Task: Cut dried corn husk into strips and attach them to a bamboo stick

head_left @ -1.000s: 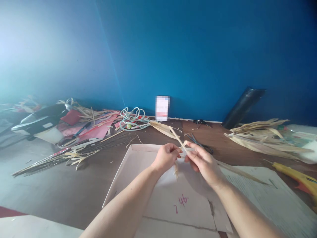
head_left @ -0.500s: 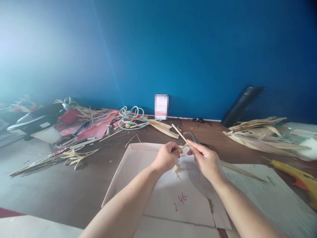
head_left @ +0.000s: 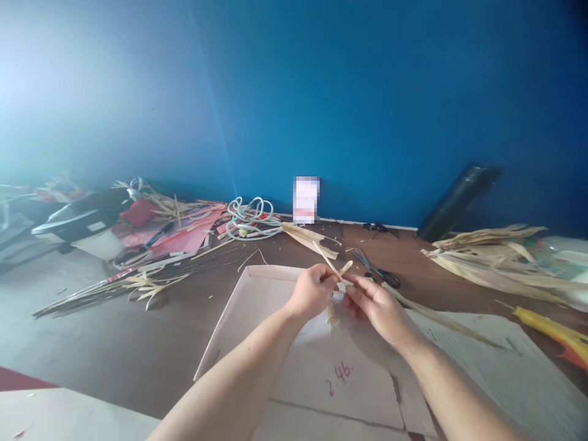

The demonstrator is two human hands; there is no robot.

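Over the shallow white cardboard lid, both of my hands meet at a thin pale stick [head_left: 324,255] with a dry corn husk strip [head_left: 346,268] at its lower end. My left hand [head_left: 312,293] is closed in a pinch where the stick meets the strip. My right hand [head_left: 377,306] is closed beside it, thumb and index finger pinching at the strip. The fingertips partly cover the join. A short bundle of husk shreds [head_left: 331,315] hangs below the left fingers. Dark scissors [head_left: 379,271] lie just behind the right hand.
The cardboard lid [head_left: 257,312] has "2.46." written on it. Husk leaves [head_left: 496,263], printed paper [head_left: 487,361] and a yellow glue gun [head_left: 549,324] lie right. A coiled pale cable [head_left: 252,214], pink paper [head_left: 190,229] and thin sticks [head_left: 101,294] are left. A black roll [head_left: 459,202] leans on the wall.
The stick has shifted from the right fingers to between both hands, its upper end lower and further left. The right hand has come closer to the left. The view has shifted slightly.
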